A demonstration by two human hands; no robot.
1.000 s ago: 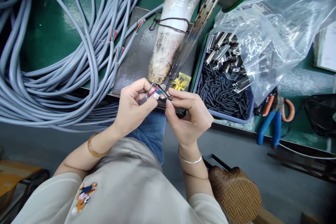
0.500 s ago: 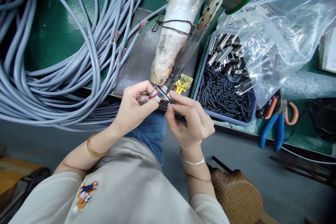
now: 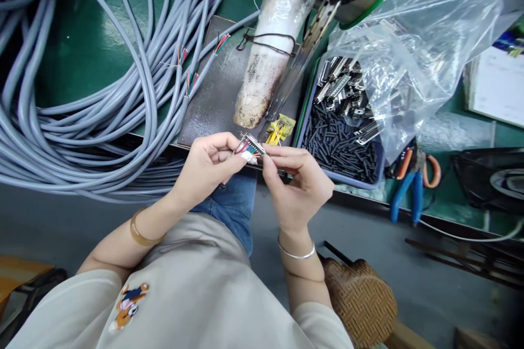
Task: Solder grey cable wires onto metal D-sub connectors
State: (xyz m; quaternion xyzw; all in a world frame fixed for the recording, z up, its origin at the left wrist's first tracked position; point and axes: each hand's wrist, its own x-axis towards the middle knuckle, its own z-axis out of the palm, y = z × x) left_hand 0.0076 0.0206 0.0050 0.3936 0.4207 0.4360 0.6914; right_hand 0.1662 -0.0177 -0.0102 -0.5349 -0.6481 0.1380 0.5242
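Note:
Between my two hands is a metal multi-pin cable connector (image 3: 252,144) with red, green and blue wires along its near side. My left hand (image 3: 210,161) is closed on its left end, the thumb lying by the coloured wires. My right hand (image 3: 297,177) pinches its right end between thumb and fingers. Just beyond the connector, the dark tip of a soldering iron (image 3: 273,112) points down toward it, apart from it. Beside the iron stands a white, plastic-wrapped tube (image 3: 266,65) with a scorched lower end. A yellow sponge piece (image 3: 280,130) lies behind my right fingers.
Grey cables (image 3: 143,87) with stripped coloured ends cover the left of the green table. On the right, a blue bin (image 3: 379,172) holds black sleeves and metal connectors, partly under a clear plastic bag (image 3: 426,49). Pliers (image 3: 413,185) lie at the table edge, above a woven stool (image 3: 364,300).
The connector has moved away from the iron tip and tilted, showing its wired side more. My right fingers have shifted from its pins to a pinch on its end. The view has turned slightly.

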